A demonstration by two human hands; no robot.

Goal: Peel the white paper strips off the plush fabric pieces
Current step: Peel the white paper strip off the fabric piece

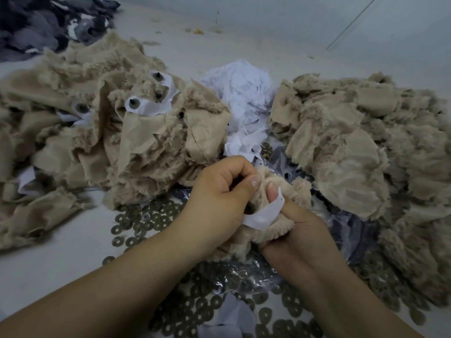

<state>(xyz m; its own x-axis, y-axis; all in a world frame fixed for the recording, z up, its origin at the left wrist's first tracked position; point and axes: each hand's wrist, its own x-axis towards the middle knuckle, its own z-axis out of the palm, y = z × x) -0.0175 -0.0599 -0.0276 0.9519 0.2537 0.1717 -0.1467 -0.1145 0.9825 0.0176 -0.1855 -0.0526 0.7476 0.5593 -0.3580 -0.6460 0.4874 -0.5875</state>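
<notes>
Centre of the frame, slightly low: I see a beige plush fabric piece (273,215) bunched between both hands, with a white paper strip (264,214) lying across its lower front. The left hand (219,198) has its fingers curled into the plush from the left side, thumb pressed on the pile. The right hand (295,225) grips the piece from below and to the right, its thumb tip pinching the upper end of the strip against the fabric. No writing or label is legible on the strip or the fabric. Left of the frame lies a pile of beige plush pieces (97,132), several bearing white paper with dark round studs. At right sits a second beige pile (366,147). Between them, upper centre, is a heap of crumpled white paper (244,93). Dull metal washers (151,220) are scattered over the white table (61,264) beneath my arms, some on clear plastic film (346,230). Dark grey fabric (41,23) occupies the upper left corner.
</notes>
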